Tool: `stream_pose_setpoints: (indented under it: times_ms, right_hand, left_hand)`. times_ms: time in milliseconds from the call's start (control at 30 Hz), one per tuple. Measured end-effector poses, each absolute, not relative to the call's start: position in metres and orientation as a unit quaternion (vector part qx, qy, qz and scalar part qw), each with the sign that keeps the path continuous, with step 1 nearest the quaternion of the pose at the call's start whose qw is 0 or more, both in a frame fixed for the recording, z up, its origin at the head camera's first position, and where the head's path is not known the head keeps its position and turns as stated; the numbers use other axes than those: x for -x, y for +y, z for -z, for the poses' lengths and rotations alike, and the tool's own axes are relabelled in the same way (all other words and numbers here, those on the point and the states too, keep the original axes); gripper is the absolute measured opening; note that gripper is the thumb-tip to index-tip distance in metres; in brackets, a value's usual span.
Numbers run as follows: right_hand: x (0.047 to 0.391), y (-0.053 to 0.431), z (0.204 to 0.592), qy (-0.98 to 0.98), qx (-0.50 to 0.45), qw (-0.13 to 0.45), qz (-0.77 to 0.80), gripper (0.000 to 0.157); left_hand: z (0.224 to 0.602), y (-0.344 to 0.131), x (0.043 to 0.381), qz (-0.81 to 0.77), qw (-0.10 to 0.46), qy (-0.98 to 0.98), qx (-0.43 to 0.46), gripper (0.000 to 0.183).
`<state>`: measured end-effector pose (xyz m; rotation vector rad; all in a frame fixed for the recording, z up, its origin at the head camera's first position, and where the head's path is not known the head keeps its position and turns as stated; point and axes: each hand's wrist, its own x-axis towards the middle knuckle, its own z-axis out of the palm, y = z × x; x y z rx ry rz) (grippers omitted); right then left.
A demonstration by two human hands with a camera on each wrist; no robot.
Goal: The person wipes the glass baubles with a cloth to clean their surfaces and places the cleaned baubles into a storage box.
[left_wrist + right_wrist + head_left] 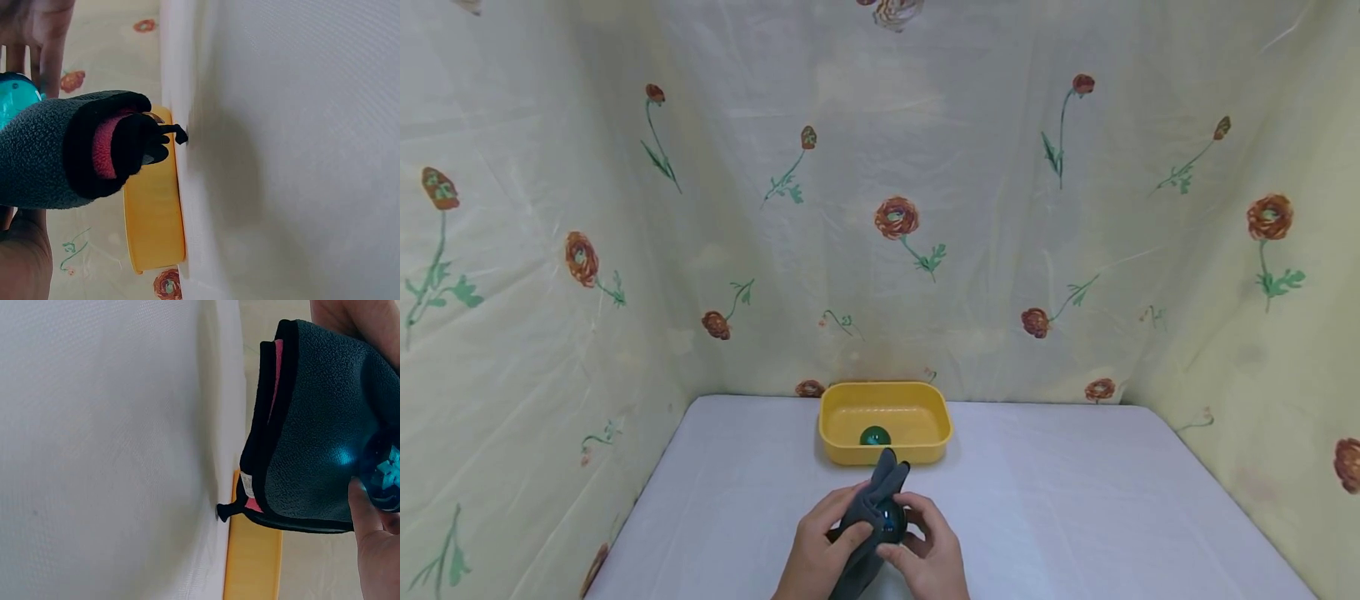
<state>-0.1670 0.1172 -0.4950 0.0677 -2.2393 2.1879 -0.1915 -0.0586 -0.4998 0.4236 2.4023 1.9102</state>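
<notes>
In the head view my left hand grips a folded dark grey cloth with black edging. My right hand holds a shiny dark blue-green ball between thumb and fingers, against the cloth. Two corners of the cloth stick up above the hands. In the left wrist view the ball looks bright teal, partly cut off by the frame edge, and pink shows inside the folded cloth. A light star-like pattern shows on the ball in the right wrist view, beside the hanging cloth.
Beyond the hands, a yellow tray stands near the back edge of the white-covered table. A green ball lies in it. Flower-printed fabric hangs behind and along both sides.
</notes>
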Motion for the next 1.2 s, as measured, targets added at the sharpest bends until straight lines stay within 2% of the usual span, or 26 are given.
stream_pose_setpoints:
  times_ms: [500, 1200]
  right_hand:
    - [0.166, 0.120, 0.496, -0.717, -0.013, -0.005, -0.696, 0.064]
    - [0.173, 0.131, 0.496, -0.703, -0.007, -0.075, -0.707, 0.066]
  left_hand:
    - [0.498, -0.060, 0.189, -0.610, 0.020, 0.779, -0.143, 0.050]
    - [0.497, -0.052, 0.186, -0.621, 0.031, 0.770, -0.144, 0.052]
